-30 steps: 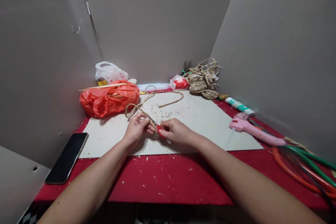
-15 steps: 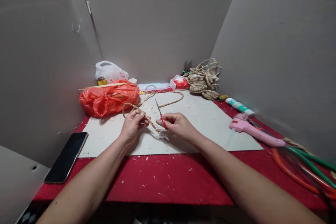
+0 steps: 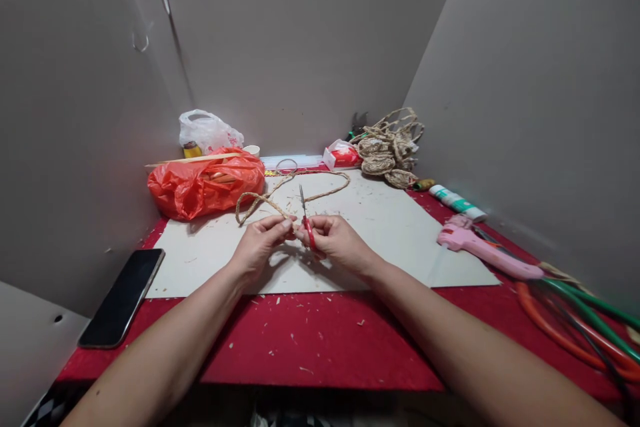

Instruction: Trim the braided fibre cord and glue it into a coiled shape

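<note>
My left hand (image 3: 270, 239) is closed, pinching a braided straw cord (image 3: 273, 203) close to its end. From there the cord loops back over the white board (image 3: 390, 233) and curves to the right. In my right hand (image 3: 333, 237) is a pair of red-handled scissors (image 3: 309, 233), blades pointing up and away from me. The fingertips of both hands nearly meet at the cord's end, which is mostly hidden by the fingers. Whether the right fingers also touch the cord I cannot tell.
A red plastic bag (image 3: 200, 190) and a phone (image 3: 123, 297) lie on the left. Bundled straw cord (image 3: 383, 153) is piled at the back right. A pink glue gun (image 3: 480, 250) and orange and green handles (image 3: 565, 320) lie along the right side.
My hands have come together. The cord's end, which was showing between them, is now covered by my fingers. The scissors have turned more upright.
</note>
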Available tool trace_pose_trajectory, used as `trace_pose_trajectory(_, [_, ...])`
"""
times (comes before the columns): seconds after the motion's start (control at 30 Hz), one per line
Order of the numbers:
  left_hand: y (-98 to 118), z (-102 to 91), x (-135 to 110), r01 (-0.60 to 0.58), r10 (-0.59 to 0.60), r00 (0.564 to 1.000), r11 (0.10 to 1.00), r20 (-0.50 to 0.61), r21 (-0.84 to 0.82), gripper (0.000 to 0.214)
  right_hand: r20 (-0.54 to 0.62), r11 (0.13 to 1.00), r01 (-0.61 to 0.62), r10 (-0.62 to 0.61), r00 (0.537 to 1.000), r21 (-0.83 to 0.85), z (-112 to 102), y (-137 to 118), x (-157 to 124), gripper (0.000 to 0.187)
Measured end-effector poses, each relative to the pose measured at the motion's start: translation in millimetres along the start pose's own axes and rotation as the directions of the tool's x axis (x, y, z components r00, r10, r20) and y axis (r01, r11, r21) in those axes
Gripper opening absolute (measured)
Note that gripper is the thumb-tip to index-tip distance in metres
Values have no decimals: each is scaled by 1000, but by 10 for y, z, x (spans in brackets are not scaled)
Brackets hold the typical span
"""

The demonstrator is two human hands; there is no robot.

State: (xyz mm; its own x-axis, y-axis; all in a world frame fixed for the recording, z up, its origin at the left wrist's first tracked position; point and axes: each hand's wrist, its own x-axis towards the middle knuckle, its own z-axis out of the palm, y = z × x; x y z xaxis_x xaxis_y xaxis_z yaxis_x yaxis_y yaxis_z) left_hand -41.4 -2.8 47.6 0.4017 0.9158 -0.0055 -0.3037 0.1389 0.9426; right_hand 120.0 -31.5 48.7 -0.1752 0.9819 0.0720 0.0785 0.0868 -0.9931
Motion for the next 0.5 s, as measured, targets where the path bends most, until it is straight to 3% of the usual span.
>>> trace_pose_trajectory(0.3, [11, 60, -43, -60, 61, 997, 997, -47, 40, 16, 37, 996, -12, 15, 999, -89, 3, 4, 7, 49])
trace_pose_trajectory(0.5, [85, 67, -47, -72, 81, 992, 993, -100, 96, 16, -11, 940, 84, -93, 996, -332, -102, -64, 3, 43])
